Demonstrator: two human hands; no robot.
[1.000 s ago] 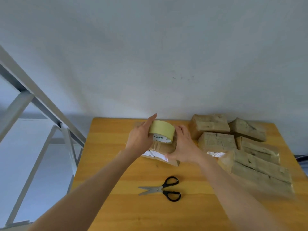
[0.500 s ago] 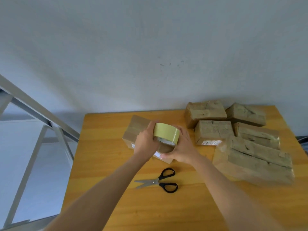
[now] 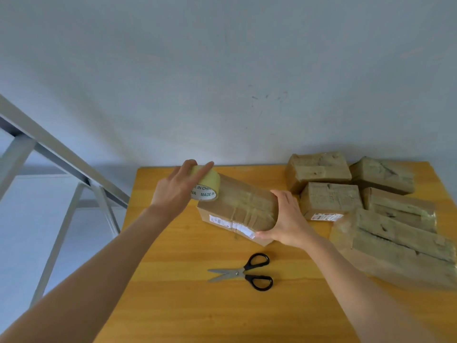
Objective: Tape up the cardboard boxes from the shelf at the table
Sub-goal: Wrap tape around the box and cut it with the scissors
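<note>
2 grips engaged: left grip [image 3: 176, 191] clasps the tape roll [image 3: 210, 180] atop the box [image 3: 247, 204] on the surface [image 3: 173, 305], right grip [image 3: 288, 219] clamps its near end; tape should run taut, centred

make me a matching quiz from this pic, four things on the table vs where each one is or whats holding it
1 tape roll
2 scissors
3 labelled box
4 taped boxes

A lying free on the table, nearest the person
B gripped by the left hand
C grouped at the right side
D held at its end by the right hand

Pairs: 1-B, 2-A, 3-D, 4-C
</note>
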